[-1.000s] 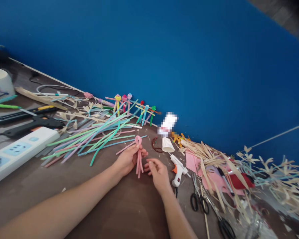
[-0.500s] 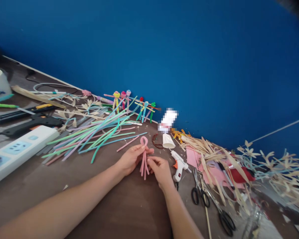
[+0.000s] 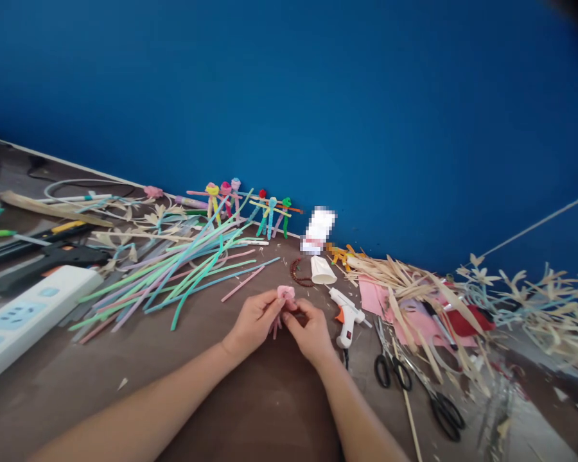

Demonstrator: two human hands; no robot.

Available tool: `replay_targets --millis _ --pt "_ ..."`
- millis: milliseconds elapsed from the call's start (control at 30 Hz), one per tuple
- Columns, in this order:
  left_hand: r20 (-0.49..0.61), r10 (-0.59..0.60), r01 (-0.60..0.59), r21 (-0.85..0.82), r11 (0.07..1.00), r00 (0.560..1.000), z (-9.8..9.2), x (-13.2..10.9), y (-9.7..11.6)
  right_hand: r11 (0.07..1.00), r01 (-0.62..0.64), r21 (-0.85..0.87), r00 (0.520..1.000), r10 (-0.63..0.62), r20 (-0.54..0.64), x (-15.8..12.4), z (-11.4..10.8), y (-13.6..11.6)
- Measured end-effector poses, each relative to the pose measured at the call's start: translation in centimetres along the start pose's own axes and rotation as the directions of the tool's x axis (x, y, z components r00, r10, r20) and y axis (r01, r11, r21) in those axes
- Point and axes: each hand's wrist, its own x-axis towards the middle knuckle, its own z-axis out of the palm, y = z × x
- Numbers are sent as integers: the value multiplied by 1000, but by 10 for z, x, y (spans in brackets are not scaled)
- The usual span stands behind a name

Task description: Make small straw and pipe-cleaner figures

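Note:
A small pink pipe-cleaner piece [image 3: 286, 292] is pinched between my two hands, just above the brown tabletop. Its pink top shows over the fingers, while a few pink ends poke out below. My left hand [image 3: 256, 319] has thumb and forefinger closed on the left side of it. From the right, my right hand [image 3: 310, 330] closes thumb and fingers against it. The fingers hide its middle. Just beyond the left hand, a loose pink pipe cleaner [image 3: 243, 283] lies on the table.
Pastel pipe cleaners [image 3: 173, 273] are heaped at left, beside a white power strip [image 3: 72, 289]. Small pipe-cleaner figures [image 3: 271, 215] lean along the blue wall. A white glue gun [image 3: 345, 314], black-handled scissors [image 3: 447, 416] and dried husk strips [image 3: 399, 285] lie at right.
The pink pipe cleaner's loop and long hanging ends were plain before; now the piece is bunched and mostly covered by fingers. My right hand has come closer to my left. The view has shifted slightly.

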Motion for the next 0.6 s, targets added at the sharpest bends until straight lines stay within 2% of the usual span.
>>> replay_targets --millis 100,233,367,600 --pt "-46 90 -86 76 993 995 -1 -4 7 988 134 -82 981 -144 -131 -4 -3 -6" --pt "10 213 -210 233 950 977 -1 -6 11 967 230 -107 930 -251 -267 -11 -2 -10" --pt "80 268 -278 367 888 960 -2 -6 8 975 209 -73 929 -221 -297 -13 1 -11" --pt "130 292 -319 412 854 948 -1 -7 9 965 257 -53 917 -261 -303 -13 -1 -20"
